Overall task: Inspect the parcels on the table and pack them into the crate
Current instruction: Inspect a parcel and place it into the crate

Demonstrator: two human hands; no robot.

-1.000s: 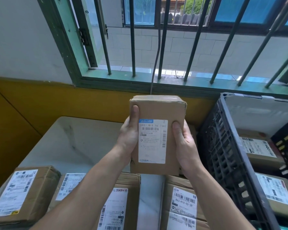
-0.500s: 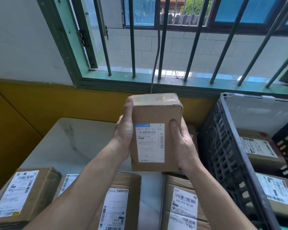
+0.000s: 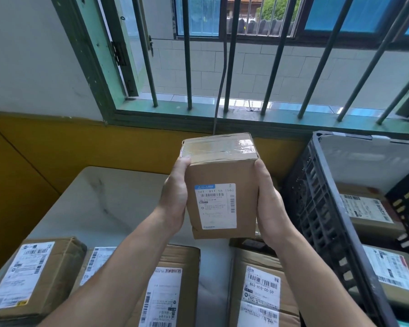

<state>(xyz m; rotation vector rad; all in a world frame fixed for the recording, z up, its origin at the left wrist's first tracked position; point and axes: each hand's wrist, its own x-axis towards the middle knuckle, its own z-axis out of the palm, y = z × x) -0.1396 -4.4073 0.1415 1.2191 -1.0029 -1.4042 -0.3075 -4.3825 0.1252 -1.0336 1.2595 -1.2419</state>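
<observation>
Left hand (image 3: 174,199) and right hand (image 3: 269,204) clasp a small brown cardboard parcel (image 3: 219,185), white-labelled, above the pale table (image 3: 109,199), left of the black plastic crate (image 3: 316,208)

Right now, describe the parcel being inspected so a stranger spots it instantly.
Look below the barred window, above the white table. The parcel stands upright between the left hand and right hand. Its neighbours lie flat; only it is held aloft.
</observation>
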